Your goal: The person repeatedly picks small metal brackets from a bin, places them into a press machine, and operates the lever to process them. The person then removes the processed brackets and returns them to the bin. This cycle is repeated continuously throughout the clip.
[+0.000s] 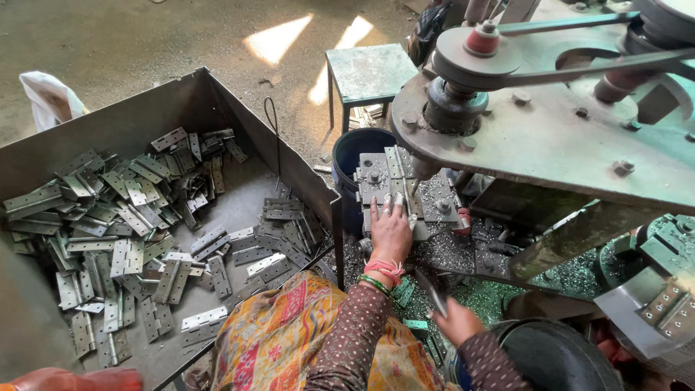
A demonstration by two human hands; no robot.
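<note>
Both hands (423, 279) work beside the bin (217, 94) (hinge-filled) edge.

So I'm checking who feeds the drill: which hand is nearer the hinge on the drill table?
Left. The left hand presses on the hinge; the right hand sits lower, toward the body, gripping a dark handle.

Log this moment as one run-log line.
left hand: pressing hinge on drill jig | right hand: gripping lever | tray: loose hinges
</note>
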